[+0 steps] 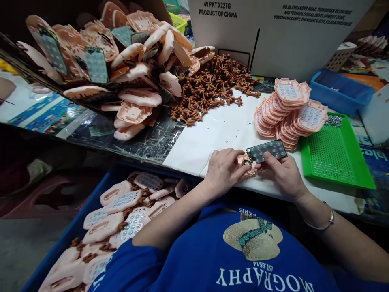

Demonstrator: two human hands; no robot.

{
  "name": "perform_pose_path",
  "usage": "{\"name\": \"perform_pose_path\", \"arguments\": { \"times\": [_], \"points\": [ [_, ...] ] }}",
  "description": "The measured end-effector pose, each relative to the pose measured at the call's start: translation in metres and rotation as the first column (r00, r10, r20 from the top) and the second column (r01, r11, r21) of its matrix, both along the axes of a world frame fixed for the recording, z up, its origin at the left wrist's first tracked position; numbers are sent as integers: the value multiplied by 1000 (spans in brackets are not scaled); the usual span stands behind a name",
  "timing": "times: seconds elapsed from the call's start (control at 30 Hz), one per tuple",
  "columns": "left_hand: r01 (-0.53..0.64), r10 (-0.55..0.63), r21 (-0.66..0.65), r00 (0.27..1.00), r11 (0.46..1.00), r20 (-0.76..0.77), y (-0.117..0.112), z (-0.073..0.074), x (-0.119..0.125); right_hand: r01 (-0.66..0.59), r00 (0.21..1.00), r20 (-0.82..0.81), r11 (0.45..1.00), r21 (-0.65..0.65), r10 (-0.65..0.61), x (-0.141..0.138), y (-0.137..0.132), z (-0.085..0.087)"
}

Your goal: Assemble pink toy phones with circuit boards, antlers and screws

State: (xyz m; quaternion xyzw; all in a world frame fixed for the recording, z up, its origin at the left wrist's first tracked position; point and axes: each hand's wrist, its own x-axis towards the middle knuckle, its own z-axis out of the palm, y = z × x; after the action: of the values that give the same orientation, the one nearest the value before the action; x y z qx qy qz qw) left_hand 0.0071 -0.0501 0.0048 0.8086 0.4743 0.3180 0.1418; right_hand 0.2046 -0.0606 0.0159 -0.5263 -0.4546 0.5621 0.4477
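In the head view, taking 12 o'clock as straight away from the wearer, the right hand [285, 174] grips a circuit board [269, 150], thumb laid across its face. The board is held above the white tabletop [194, 150], at about 10 to 11 o'clock from that hand's middle. Its long axis runs from roughly half past 8 to half past 2, the near end pointing toward the left hand [221, 170]. The right hand is nearer, already touching the board; from the left hand, the board lies toward 2 o'clock.

The left hand's thumb and forefinger come together around a small round part [246, 162] by the pink shell [249, 173]; whether they pinch that part firmly, I cannot tell. The shell sits at about 7 to 8 o'clock from the board's middle, between the two hands, partly hidden by fingers.
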Motion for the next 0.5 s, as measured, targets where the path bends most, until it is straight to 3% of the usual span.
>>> {"name": "perform_pose_path", "arguments": {
  "times": [0.23,0.33,0.5],
  "points": [
    [164,-163,-48,986,985,10,13,-1,-4,-4,999,-37,999,-44,2,15,-1,-6],
    [227,-227,-6,969,974,-103,15,-3,-4,-17,997,-72,998,-53,13,22,-2,-6],
    [293,-261,93,931,952,-256,11,-1,-1,-34,998,45,999,-3,34,31,-7,-4]
  ]
}}
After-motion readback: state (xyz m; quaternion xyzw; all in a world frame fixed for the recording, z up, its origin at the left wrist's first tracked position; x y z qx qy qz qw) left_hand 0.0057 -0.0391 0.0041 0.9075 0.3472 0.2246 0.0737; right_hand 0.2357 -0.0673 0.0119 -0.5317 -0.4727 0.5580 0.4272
